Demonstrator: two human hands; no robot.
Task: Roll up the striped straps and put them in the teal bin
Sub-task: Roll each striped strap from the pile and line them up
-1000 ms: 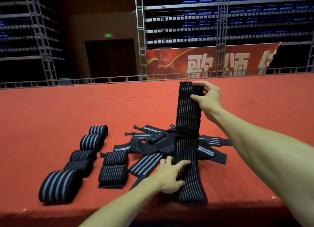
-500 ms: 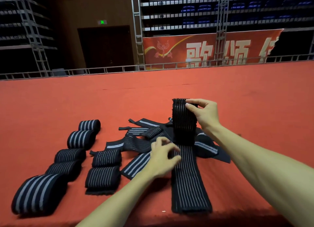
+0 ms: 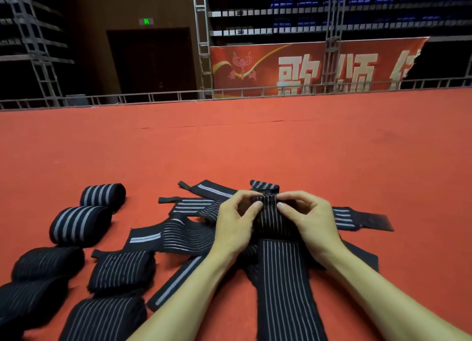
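— Hands first, from the head view: how are they held?
— The left hand [image 3: 233, 223] and the right hand [image 3: 310, 219] are brought close together over the far end of a long striped strap [image 3: 279, 284]. The rolled end [image 3: 268, 209] is pinched by both, with thumbs set on the near side and fingertips curled over the top.
— Where is the strap laid?
— It is stretched flat on the red carpet [image 3: 255, 149], running from the rolled end toward the near edge of the view, between the two forearms. Its far part is laid over a heap of loose straps [image 3: 189, 232].
— What else is seen?
— Finished rolls are set out at the left. Two broad-striped rolls [image 3: 103, 194] are placed farther off, and several thin-striped rolls [image 3: 122, 269] are placed nearer. A red banner [image 3: 306, 67] is hung behind a metal rail [image 3: 153, 95] at the back
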